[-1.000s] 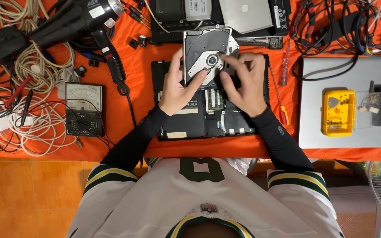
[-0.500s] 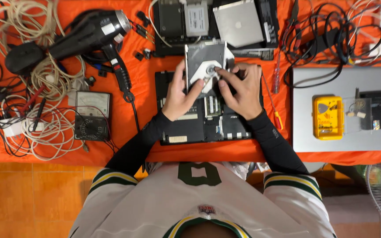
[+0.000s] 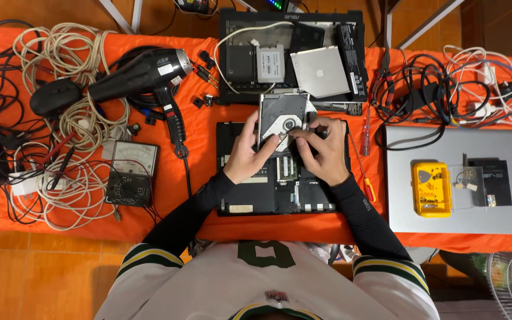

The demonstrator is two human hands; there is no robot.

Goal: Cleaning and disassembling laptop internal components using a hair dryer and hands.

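— Both hands on it? Where's the optical drive (image 3: 284,120)?

— Centre of the frame, above the opened laptop base (image 3: 280,192). Left hand (image 3: 246,155) grasps its left edge; right hand (image 3: 322,149) pinches near the spindle.

— What's between the right fingertips?

— Too small to tell. The hands hide the drive's lower edge.

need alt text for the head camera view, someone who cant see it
Both hands, left hand and right hand, hold an optical drive above an opened laptop base on an orange table. A hair dryer, multimeter and cables lie left; a closed laptop right.
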